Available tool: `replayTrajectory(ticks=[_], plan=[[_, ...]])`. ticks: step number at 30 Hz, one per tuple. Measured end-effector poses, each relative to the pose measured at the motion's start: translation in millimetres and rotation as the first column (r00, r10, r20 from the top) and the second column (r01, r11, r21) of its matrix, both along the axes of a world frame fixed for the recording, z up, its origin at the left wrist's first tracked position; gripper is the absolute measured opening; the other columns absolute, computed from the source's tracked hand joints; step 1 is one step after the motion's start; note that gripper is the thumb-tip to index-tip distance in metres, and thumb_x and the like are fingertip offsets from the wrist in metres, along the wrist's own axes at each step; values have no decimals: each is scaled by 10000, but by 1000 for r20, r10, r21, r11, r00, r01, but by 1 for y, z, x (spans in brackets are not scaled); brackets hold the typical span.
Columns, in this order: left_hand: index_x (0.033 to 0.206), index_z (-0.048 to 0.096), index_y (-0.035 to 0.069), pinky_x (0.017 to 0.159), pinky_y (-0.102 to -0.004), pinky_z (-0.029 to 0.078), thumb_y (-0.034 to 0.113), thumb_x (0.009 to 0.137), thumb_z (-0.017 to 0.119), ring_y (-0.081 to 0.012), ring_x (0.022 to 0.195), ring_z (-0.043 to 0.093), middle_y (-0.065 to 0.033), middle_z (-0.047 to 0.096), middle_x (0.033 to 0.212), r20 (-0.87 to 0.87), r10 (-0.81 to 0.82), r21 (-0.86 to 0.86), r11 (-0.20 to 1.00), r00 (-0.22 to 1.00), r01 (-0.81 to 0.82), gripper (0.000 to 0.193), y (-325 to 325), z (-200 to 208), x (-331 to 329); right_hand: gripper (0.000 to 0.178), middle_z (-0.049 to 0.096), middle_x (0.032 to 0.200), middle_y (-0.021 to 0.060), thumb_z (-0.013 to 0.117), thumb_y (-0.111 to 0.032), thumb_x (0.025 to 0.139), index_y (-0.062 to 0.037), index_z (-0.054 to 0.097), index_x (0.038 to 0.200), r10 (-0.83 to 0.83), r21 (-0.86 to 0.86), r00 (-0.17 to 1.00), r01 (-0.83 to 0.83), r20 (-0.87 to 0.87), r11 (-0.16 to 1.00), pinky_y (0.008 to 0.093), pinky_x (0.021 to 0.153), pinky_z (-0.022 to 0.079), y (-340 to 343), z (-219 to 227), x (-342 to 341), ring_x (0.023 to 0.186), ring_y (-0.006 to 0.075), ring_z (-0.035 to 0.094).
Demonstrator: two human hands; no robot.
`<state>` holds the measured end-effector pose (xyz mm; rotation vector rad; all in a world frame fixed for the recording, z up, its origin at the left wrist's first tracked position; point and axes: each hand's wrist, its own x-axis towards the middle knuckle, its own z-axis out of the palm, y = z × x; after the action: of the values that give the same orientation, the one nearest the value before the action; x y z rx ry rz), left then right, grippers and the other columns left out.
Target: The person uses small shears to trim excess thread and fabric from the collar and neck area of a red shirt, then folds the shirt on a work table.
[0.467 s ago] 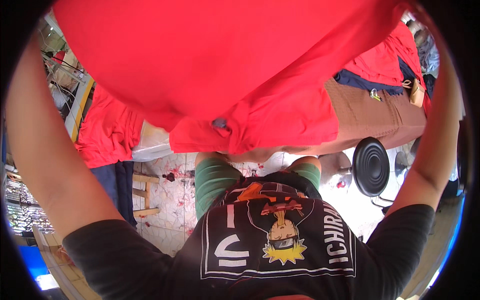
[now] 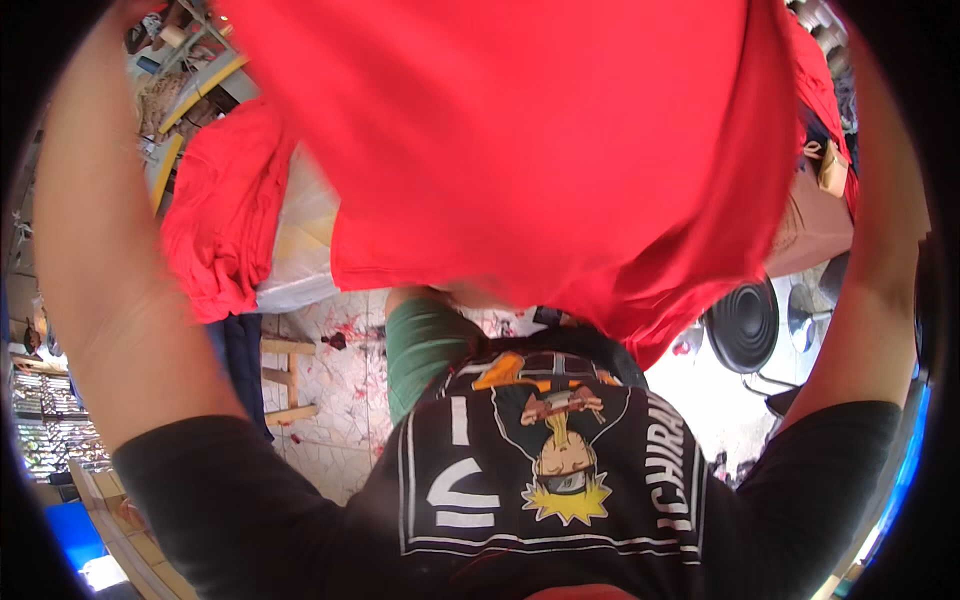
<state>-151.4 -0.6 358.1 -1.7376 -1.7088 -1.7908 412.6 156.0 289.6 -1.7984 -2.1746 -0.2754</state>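
A large red cloth (image 2: pixel 520 150) is spread in the air between my raised forearms, its lower part sagging toward my lap and blurred in places. My left forearm (image 2: pixel 100 230) and right forearm (image 2: pixel 870 230) both run up past the top edge, so my hands and their grip are out of sight. Beneath the raised cloth, a flat red piece reaches the table's near edge; most of it is hidden.
A crumpled red garment (image 2: pixel 225 220) hangs over the left side, beside clear plastic (image 2: pixel 300 235). A wooden stool (image 2: pixel 290 380) stands below. At the right are a round black seat (image 2: pixel 742 325) and the brown table covering (image 2: pixel 815 225). Red scraps litter the tiled floor (image 2: pixel 340 415).
The raised red cloth has swung down and rightward, now covering my right knee and most of the brown table covering. My left forearm has shifted slightly to the right.
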Motion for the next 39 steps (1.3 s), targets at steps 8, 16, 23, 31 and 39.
replayTrajectory(ticks=[8,16,23,31,39], plan=[[1080,629,-6,890,-309,460,82,862,583,-187,978,609,-93,663,1033,49,33,191,981,998,-41,240,7,0,-10,439,639,1038,167,607,18,656,-103,684,1072,160,565,984,-92,-72,820,358,855,495,-6,55,-9,1000,329,605],[1029,654,-7,871,-304,457,2,861,555,-174,951,610,-77,674,994,118,190,273,938,975,-216,196,-46,-187,-29,541,642,1019,121,565,159,596,-88,684,1061,543,450,836,-455,-80,768,351,854,480,-49,-120,-12,969,287,613],[1033,686,32,933,-292,441,-78,807,606,-180,1042,601,-93,669,1045,157,-37,-424,900,987,101,264,-115,-361,0,386,662,970,152,560,94,669,-66,708,988,398,-146,870,-451,-291,880,369,850,477,-91,-235,-50,959,342,613],[1001,695,25,901,-293,456,135,841,677,-196,996,625,-102,687,1011,121,-170,-725,658,978,204,195,-123,-338,-11,319,654,986,182,635,3,697,-41,699,1006,345,-417,860,-489,-375,766,395,860,477,-83,-243,-9,961,353,615],[1071,665,42,984,-351,404,267,870,664,-245,1126,563,-129,625,1174,48,-194,-612,770,980,182,302,-87,-322,25,569,538,1280,197,716,-414,781,-86,601,1232,487,-321,776,-616,-401,719,429,1005,398,-96,-188,-77,1184,370,507]])
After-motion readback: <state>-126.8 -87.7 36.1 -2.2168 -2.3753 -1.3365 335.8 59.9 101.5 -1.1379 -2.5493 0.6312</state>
